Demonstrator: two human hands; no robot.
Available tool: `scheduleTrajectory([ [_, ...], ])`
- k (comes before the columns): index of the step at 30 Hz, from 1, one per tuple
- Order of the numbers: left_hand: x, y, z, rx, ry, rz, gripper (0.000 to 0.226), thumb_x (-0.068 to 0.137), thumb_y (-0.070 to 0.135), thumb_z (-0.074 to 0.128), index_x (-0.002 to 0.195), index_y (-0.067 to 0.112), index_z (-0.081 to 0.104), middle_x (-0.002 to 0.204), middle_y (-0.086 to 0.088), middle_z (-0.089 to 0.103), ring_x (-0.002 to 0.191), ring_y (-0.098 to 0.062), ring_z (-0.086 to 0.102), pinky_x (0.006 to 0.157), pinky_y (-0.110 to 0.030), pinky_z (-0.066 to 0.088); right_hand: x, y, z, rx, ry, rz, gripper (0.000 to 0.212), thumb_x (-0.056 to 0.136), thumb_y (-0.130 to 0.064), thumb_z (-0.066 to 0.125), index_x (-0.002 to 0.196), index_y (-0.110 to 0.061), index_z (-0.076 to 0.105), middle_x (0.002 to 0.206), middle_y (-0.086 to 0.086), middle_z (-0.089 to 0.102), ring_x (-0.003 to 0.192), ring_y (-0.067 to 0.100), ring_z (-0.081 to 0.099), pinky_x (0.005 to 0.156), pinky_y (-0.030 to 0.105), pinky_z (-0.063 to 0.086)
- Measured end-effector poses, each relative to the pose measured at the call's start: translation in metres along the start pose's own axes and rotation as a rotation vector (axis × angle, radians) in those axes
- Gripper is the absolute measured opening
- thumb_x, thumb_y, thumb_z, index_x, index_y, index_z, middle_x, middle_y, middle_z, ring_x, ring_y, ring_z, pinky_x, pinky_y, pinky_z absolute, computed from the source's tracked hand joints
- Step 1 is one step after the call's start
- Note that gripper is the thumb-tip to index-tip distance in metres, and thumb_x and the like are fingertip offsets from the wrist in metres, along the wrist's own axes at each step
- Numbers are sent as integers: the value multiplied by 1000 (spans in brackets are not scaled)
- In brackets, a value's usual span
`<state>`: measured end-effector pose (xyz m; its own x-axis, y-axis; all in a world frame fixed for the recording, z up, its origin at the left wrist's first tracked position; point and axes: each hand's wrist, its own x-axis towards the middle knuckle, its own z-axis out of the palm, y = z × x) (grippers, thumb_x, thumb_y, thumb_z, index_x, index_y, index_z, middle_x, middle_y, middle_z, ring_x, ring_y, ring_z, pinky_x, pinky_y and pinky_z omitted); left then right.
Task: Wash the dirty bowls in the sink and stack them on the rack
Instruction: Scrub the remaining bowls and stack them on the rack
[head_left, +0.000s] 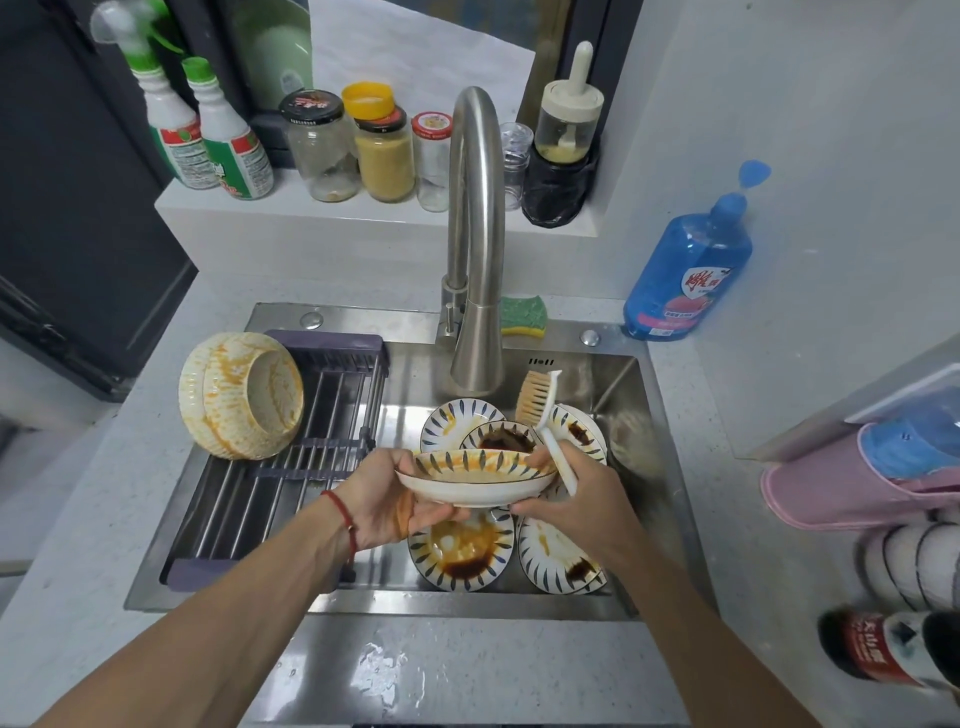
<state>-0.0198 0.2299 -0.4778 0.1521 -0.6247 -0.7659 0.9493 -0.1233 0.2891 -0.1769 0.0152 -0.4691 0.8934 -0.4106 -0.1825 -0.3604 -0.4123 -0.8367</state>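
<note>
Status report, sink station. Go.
Left hand holds bowl over sink. Right hand grips brush, steadies bowl. Faucet off. Nothing blocking.

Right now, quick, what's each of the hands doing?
Left hand: closed on the rim of the dirty bowl, holding it over the sink.
Right hand: gripping the brush handle, also steadying the bowl.

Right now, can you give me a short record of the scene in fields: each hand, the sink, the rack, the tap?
left hand: grips held bowl at its left rim
right hand: grips brush, bristles up, and touches the bowl's right side
sink: holds several sauce-stained bowls
rack: two stained bowls on their sides
tap: no water visible
</note>
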Motion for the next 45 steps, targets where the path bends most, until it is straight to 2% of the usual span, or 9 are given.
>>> scheduleTrajectory([
  [4,8,-4,23,275,239,224,41,101,42,36,122,16,60,125,-15,62,118,-40,61,98,-65,52,-1,10,2,85,86,106,48,68,-31,95,108,-27,69,95,-8,74,87,9,71,77,28,62],
  [8,11,-18,40,538,236,416,59,92,73,49,124,26,66,116,3,73,115,-18,64,109,-44,43,-4,24,-2,234,113,206,37,83,-25,86,115,-16,69,93,-1,76,83,10,74,68,21,59],
  [14,20,-29,53,740,264,627,43,67,5,96,104,17,76,100,2,81,98,-22,77,87,-44,63,-9,25,-13,314,62,289,23,97,-32,71,110,-14,63,82,8,71,39,5,48,38,21,40],
  [18,29,-27,58,884,457,713,37,62,21,99,89,29,74,93,9,79,92,-17,75,88,-43,62,-4,26,-18,121,171,321,24,108,-30,48,121,-18,65,73,-1,66,38,4,42,40,24,36],
  [22,25,-27,72,1182,734,809,28,73,33,90,80,31,64,83,5,72,83,-21,68,76,-37,59,-19,-5,-6,-435,48,70,63,110,-23,42,162,-41,13,68,-9,59,52,2,49,45,15,30],
  [25,23,-26,74,1244,824,814,23,76,33,87,82,27,66,77,6,67,79,-21,66,72,-33,57,-26,-34,1,-604,-18,-59,66,109,-24,46,163,-38,11,74,-6,58,56,8,45,45,17,31],
  [28,22,-26,69,1310,818,785,22,76,32,87,85,21,70,74,9,66,77,-18,66,67,-32,55,-14,-41,-6,-603,-16,12,64,109,-20,46,163,-36,16,84,2,66,66,15,56,52,24,45],
  [40,6,-25,56,1335,723,744,29,76,20,89,100,17,74,83,6,67,86,-19,68,76,-31,59,-23,-51,1,-443,-140,54,53,110,-21,43,161,-28,31,84,1,64,65,11,54,56,25,41],
  [45,2,-24,52,1287,701,738,30,76,17,89,101,16,75,82,9,64,83,-16,65,57,-10,41,-12,-36,-2,-299,-148,127,46,110,-21,43,154,-31,44,87,1,61,72,12,55,63,27,45],
])
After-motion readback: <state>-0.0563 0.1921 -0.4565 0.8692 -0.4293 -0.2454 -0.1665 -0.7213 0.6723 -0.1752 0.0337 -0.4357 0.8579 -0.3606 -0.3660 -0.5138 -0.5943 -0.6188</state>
